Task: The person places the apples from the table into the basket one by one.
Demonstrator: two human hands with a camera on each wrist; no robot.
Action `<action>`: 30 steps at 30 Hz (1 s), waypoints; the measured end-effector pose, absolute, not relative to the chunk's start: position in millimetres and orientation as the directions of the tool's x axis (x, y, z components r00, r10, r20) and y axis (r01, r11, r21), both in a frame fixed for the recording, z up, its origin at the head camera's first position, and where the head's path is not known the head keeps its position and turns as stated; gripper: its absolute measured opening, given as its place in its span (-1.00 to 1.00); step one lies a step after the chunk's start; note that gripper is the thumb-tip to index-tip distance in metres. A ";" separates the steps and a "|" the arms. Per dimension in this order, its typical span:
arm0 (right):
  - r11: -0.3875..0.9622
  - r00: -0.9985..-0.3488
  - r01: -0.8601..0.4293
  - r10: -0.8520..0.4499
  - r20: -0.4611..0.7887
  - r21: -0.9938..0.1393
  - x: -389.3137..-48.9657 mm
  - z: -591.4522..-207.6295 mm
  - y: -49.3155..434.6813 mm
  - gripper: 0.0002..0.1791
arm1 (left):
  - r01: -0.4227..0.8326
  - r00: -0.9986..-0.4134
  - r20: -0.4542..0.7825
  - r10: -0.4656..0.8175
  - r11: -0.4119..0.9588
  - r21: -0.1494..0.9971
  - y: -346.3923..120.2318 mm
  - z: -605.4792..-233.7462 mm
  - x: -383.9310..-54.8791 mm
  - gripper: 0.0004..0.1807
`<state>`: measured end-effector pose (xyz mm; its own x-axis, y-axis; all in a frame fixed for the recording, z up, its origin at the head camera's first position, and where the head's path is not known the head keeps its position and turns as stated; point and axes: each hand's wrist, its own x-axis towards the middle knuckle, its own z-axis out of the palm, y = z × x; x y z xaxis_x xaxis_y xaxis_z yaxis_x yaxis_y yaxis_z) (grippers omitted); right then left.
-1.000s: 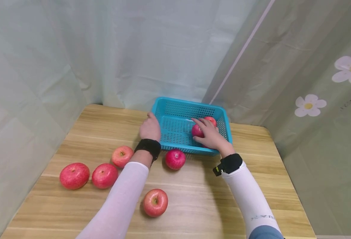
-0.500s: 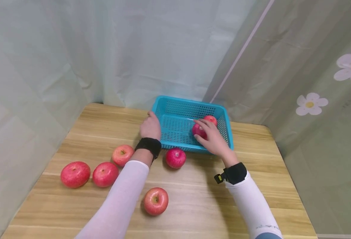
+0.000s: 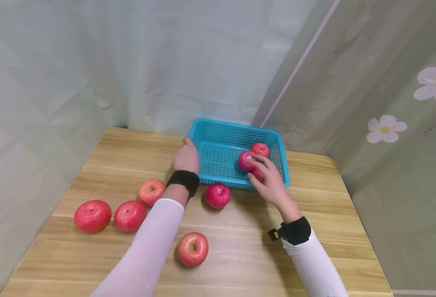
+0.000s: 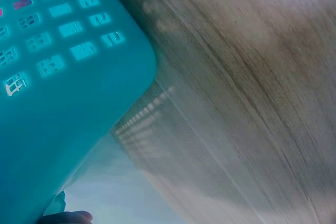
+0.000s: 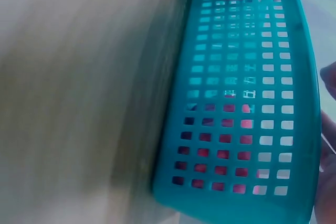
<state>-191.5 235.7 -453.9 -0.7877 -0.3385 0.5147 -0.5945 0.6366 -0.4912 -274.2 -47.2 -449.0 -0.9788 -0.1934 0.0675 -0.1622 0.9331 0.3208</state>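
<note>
My left hand [image 3: 186, 157] grips the left rim of a blue perforated plastic basket [image 3: 223, 181]. A fingertip [image 4: 68, 217] shows at the basket's edge in the left wrist view. Over the basket's right front side is my right hand [image 3: 272, 185], its fingers spread and loosely bent. Beneath and beside its fingers lie three red apples: one at the back [image 3: 259, 149], a darker apple [image 3: 245, 161] on the left, and a front apple [image 3: 258, 175] partly covered by the hand. Red shows through the basket wall [image 5: 236, 198] in the right wrist view.
A dark red apple [image 3: 218, 196] stands just before the basket's front wall. Another apple [image 3: 193, 249] is nearer the front. Left of my left arm are three more apples [image 3: 92, 216] [image 3: 130, 215] [image 3: 152, 192] on the wooden table [image 3: 236, 264]. Curtains [image 3: 203, 62] hang behind.
My right hand has drawn back towards me and slightly right, letting go of the darker apple and uncovering more of the apples. The left hand stays on the rim.
</note>
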 end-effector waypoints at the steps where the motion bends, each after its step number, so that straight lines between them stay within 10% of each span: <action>1: 0.634 -0.779 -0.601 -0.329 0.535 -0.486 -189.7 -454.7 236.2 -0.56 | -0.162 -0.979 0.067 -0.193 0.934 0.320 -47.2 -448.6 -273.7 -0.47; 15: 0.506 -0.482 -0.831 -0.447 0.753 -0.232 -157.5 -470.5 223.8 -0.67 | -0.165 -0.976 0.076 -0.202 0.927 0.338 -46.2 -446.2 -272.0 -0.45; 30: 0.482 -0.487 -0.863 -0.710 0.509 -0.152 -148.2 -483.2 196.6 -0.39 | -0.164 -0.976 0.086 -0.202 0.930 0.329 -45.8 -444.6 -270.6 -0.47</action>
<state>-148.2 196.6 -483.2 -0.4867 -0.7097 0.5094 -0.8627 0.4824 -0.1521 -270.6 -45.8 -444.6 -0.9756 -0.2021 0.0857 -0.1638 0.9300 0.3289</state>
